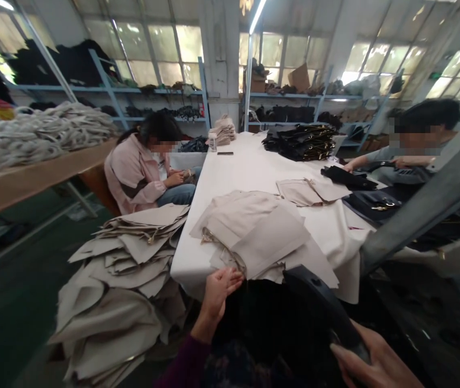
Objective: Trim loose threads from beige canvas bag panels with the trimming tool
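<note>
Left hand: open, right against the beige fabric panels on the white surface
Right hand: closed, it seems, around a black leather piece, low at lower right

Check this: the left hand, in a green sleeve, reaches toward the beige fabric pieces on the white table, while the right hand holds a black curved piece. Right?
Nearly: the head view shows the sleeve on the left hand is purple, not green. The rest stands: it reaches toward the beige fabric pieces on the white table, and the right hand holds the black curved piece.
</note>
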Tool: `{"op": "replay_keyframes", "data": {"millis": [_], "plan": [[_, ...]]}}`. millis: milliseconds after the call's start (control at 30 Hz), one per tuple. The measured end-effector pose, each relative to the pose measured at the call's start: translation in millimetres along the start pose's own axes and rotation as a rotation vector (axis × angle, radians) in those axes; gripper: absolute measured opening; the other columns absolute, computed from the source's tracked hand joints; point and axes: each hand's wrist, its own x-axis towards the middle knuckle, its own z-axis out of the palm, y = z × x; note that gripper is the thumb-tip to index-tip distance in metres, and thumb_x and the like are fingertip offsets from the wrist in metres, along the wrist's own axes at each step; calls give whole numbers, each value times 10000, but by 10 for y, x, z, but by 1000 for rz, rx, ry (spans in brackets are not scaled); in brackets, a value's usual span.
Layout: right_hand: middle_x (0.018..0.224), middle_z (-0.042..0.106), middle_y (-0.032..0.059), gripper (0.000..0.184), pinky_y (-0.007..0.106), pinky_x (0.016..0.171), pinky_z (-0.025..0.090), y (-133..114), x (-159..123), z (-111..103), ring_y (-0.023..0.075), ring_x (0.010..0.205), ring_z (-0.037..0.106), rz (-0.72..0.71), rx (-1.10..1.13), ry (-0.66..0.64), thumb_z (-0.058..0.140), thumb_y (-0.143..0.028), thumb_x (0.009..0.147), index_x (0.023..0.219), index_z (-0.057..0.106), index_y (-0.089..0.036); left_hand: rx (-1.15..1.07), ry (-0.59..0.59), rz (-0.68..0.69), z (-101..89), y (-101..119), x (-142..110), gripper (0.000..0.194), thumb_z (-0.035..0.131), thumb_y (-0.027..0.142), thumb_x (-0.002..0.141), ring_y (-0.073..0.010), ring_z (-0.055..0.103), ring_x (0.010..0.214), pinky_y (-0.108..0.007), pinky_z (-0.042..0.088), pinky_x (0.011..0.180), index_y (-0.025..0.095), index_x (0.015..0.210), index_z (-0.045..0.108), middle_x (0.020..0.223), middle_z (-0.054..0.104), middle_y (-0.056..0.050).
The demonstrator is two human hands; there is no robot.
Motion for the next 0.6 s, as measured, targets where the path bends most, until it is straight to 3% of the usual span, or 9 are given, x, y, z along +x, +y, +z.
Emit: {"op": "replay_keyframes", "data": {"millis": [167,333,600], "plan": [[598,562,-35,214,230,590,446,-213,125,191,163,592,554,-50,-65,-30,532,-409,805,779,556,-198,-75,-50,-139,135,42,47,278,674,327,712,-165,673,665,-280,526,670,88,849,642,769,716,-119],[778,599,4,178,238,662,457,-374,259,385,172,714,561,-48,-137,-93,529,-346,802,806,570,-173,-86,-80,-169,96,21,29,283,651,352,710,-155,660,682,-253,466,659,101,839,672,765,724,-102],[829,638,19,188,246,729,465,-272,374,527,213,800,574,-39,-142,-131,611,-387,766,859,623,-224,-102,-190,-160,-5,-20,84,295,575,365,781,-163,635,736,-255,392,672,104,875,673,835,734,-120]]}}
